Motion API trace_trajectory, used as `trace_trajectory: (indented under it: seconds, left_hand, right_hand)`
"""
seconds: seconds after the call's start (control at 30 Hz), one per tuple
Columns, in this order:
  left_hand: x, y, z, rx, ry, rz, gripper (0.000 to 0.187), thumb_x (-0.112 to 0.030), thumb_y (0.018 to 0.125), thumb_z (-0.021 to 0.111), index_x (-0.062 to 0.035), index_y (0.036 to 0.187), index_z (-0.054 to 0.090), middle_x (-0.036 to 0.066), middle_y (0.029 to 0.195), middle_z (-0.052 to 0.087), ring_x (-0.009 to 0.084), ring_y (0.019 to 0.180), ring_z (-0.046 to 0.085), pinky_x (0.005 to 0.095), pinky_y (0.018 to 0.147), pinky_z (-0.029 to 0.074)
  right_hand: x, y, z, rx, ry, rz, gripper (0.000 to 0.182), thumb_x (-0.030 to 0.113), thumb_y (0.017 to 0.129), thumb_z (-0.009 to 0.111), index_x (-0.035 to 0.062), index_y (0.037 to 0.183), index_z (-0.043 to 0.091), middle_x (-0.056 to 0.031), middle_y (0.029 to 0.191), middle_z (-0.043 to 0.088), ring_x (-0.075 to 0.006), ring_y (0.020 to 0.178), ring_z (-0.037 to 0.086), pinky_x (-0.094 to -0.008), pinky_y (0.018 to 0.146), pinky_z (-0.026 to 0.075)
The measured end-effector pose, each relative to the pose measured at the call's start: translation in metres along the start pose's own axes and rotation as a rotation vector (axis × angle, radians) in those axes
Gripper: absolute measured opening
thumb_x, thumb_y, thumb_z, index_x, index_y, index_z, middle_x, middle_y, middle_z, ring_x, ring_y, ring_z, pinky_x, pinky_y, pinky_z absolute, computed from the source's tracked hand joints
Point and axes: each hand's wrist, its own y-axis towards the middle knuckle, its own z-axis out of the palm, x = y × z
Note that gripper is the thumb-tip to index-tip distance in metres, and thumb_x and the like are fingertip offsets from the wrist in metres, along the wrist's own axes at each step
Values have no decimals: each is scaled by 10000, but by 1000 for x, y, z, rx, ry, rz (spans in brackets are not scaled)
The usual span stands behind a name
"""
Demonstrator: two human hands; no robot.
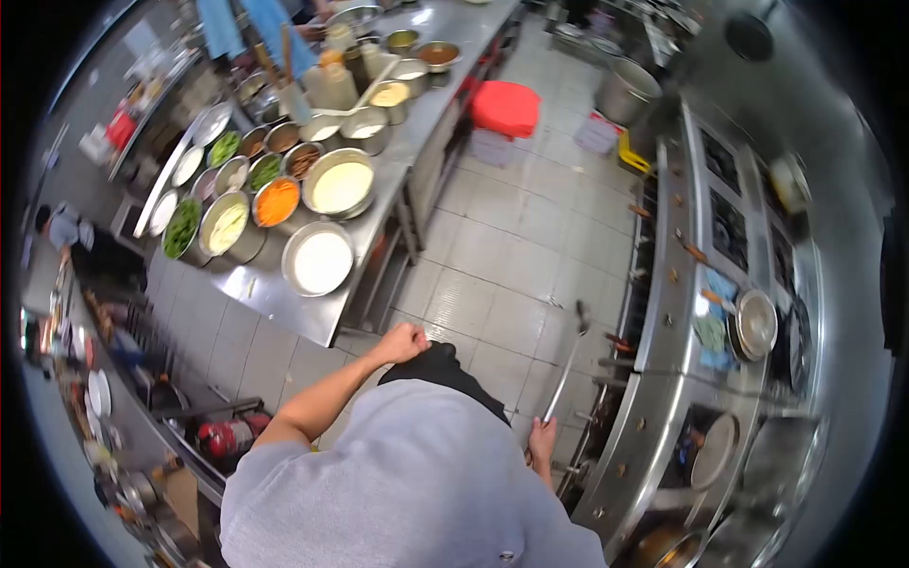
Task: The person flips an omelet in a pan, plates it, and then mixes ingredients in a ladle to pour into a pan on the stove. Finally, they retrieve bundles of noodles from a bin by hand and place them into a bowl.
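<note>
Left hand: fingers curled into a fist, near the worktop.
Right hand: fingers wrapped around a ladle.
Pots: crowded together, holding greens and orange shreds.

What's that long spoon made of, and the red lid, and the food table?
The long spoon in the right hand looks like shiny metal, perhaps steel: it's silvery and catches light. The red lid is maybe smooth plastic, judging by its bright, even colour. The table looks like smooth steel: grey, with bright reflections.
</note>
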Motion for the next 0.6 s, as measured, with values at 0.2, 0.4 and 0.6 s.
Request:
trace_trajectory:
  seconds: [0.2, 0.4, 0.6]
  left_hand:
    - [-62, 34, -110, -409, -193, 164, 131, -108, 823, 615, 6, 765, 586, 46, 614, 468, 101, 597, 441, 273, 533, 393]
    - [-106, 135, -230, -993, 216, 169, 281, -156, 719, 697, -29, 947, 591, 121, 837, 610, 305, 853, 565, 418, 762, 413]
    - [-103, 245, -294, -1024, 526, -229, 378, -334, 779, 680, -24, 986, 613, 157, 871, 671, 354, 841, 616, 455, 754, 412]
  right_hand:
    - [132, 143, 23, 251, 358, 428, 223, 214, 901, 602, 78, 825, 442, -3, 562, 432, -112, 411, 435, -273, 350, 366]
    - [222, 240, 28, 349, 261, 294, 273, 249, 900, 618, 92, 777, 433, 20, 508, 402, -97, 373, 401, -273, 325, 318]
    - [206, 342, 44, 341, 87, -15, 286, 250, 892, 632, 90, 721, 466, 26, 516, 416, -81, 394, 393, -262, 365, 294]
